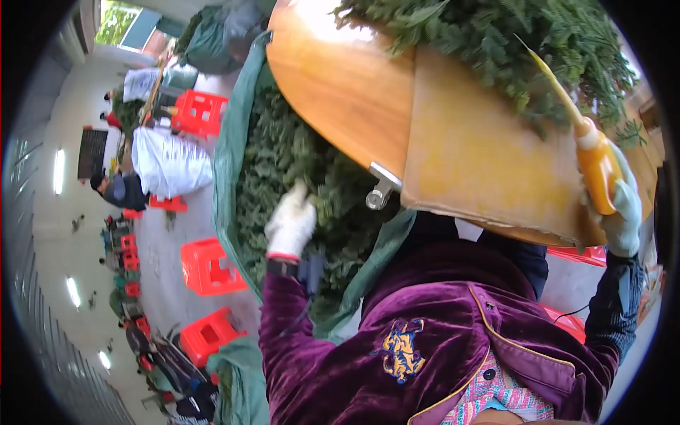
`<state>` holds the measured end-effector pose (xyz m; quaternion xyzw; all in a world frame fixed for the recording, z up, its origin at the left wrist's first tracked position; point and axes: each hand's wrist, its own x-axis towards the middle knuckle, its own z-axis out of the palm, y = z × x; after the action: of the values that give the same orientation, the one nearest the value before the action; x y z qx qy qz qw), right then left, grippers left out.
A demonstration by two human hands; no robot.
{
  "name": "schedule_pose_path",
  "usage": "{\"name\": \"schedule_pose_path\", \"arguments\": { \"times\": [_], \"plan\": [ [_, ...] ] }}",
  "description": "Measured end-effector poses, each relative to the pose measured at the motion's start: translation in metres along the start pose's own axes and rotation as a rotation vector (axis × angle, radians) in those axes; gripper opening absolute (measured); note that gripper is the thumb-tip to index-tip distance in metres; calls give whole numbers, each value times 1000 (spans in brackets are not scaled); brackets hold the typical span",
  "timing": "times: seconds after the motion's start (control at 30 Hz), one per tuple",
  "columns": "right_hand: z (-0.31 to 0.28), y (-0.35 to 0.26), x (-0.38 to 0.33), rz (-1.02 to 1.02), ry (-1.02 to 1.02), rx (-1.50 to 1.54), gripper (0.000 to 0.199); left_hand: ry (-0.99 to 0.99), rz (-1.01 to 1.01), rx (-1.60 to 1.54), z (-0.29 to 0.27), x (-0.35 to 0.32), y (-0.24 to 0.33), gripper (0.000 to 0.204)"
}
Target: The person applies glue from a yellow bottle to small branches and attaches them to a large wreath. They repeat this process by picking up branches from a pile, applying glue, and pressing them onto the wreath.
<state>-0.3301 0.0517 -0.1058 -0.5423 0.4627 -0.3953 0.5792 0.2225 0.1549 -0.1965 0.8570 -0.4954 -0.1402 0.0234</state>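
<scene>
Beside the wooden tabletop (340,78), the left hand (290,223) is reaching into green sprigs (283,156) heaped in a green sack (228,163), gloved fingers closing on the foliage. The right hand (623,212) is gripping an orange-handled knife (591,159), fingers clamped round its handle, blade pointing up at more sprigs on top. Sprigs are looking light, soft and springy, best gathered by the stems. Cardboard (482,163) is lying on the tabletop. 3 red crates (209,265) are standing on the floor beyond.

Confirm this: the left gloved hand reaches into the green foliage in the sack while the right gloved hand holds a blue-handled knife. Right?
Not quite. In the head view the knife in the right hand has an orange handle, not blue. The left hand does reach into the foliage in the sack.
</scene>
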Motion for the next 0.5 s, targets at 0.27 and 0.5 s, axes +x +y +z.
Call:
{"name": "schedule_pose_path", "arguments": {
  "times": [0.27,0.5],
  "plan": [
    [22,13,15,-37,-21,479,96,-52,-101,356,-52,-18,53,48],
    [17,8,16,25,-123,552,97,436,326,92,-94,29,93,58]
  ]
}}
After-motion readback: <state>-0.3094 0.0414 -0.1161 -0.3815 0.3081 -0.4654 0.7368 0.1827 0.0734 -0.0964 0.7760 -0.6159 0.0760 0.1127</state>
